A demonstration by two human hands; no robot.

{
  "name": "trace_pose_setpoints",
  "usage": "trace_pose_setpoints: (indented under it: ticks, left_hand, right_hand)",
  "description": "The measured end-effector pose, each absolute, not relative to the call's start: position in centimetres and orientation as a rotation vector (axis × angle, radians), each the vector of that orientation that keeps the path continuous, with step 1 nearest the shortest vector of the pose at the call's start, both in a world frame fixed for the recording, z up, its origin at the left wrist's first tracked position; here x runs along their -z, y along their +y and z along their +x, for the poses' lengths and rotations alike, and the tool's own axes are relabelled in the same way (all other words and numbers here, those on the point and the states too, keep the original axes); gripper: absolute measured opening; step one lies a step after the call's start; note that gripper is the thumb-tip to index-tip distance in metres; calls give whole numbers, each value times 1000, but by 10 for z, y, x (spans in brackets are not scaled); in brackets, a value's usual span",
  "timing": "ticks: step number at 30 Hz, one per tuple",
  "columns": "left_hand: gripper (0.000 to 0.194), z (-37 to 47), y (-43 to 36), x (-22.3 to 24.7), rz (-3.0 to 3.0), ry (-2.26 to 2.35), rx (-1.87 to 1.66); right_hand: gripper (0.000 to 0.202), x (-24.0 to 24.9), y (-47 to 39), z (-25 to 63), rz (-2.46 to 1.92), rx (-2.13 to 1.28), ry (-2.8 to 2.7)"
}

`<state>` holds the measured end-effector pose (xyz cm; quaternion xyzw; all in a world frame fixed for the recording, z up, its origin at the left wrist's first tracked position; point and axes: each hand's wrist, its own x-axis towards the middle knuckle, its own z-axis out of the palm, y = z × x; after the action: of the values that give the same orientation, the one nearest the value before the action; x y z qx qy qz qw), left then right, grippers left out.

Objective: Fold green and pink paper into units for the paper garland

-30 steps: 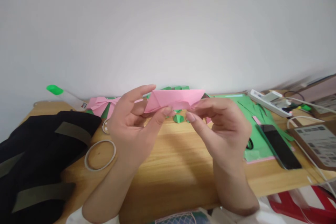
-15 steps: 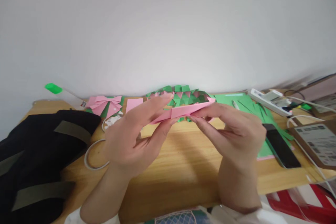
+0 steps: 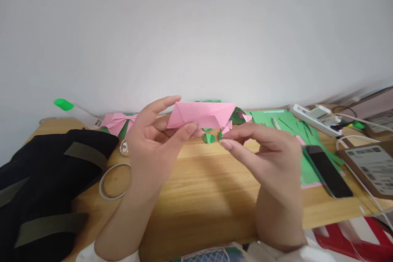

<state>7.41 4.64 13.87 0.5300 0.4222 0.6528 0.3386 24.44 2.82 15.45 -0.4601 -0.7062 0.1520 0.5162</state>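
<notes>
A folded pink paper is held up over the table, its flat face turned toward me. My left hand pinches its lower left part between thumb and fingers. Just below the paper's right end, my right hand has thumb and forefinger close together; whether anything is between them is too small to tell. Behind the paper, small folded green pieces and pink ones lie partly hidden. A pink paper bow on green paper rests at the back left.
Green sheets and a dark phone lie on the right, near a white power strip and a labelled box. Black cloth covers the left side, beside a white ring.
The pink paper has turned from nearly edge-on to flat face toward me. My right hand has come off its right end and moved slightly lower.
</notes>
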Motion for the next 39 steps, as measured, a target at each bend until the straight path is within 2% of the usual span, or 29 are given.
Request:
trace_pose_setpoints:
  ticks: [3, 6, 13, 29, 35, 39]
  left_hand:
    - [41, 77, 52, -138, 1225, 978, -1556]
    - [38, 79, 53, -138, 1167, 903, -1495]
    - [38, 78, 50, -140, 1165, 898, -1525]
    - [36, 82, 46, -140, 1293, 992, -1551]
    - [49, 86, 38, -146, 1315, 1134, -1493]
    - [46, 86, 40, -143, 1283, 1105, -1581]
  right_hand:
    - [11, -151, 32, 237, -1095, -773, -1581]
    - [6, -146, 35, 232, -1060, -932, -1425]
    - [21, -141, 36, 233, -1040, -996, -1304]
    - [8, -145, 37, 239, -1040, -975, -1409]
    - [11, -140, 39, 239, -1069, -952, -1432]
    - [10, -140, 36, 240, -1010, -910, -1431]
